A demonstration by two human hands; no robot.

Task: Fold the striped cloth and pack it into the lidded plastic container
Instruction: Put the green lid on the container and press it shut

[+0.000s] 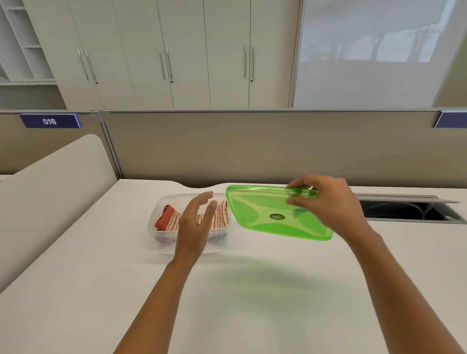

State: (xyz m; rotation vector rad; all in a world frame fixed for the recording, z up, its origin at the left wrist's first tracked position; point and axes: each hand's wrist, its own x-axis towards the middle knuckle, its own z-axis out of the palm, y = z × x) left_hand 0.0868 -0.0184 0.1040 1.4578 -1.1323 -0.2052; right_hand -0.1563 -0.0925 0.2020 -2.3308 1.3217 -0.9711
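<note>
The red and white striped cloth lies folded inside the clear plastic container on the white desk. My left hand hovers over the container's near side, fingers spread, holding nothing. My right hand grips the right edge of the translucent green lid, which is tilted in the air just to the right of the container. The lid casts a green shadow on the desk below.
A grey partition runs along the back of the white desk. An open cable slot sits at the right rear. A white curved divider rises at the left. Cabinets stand beyond.
</note>
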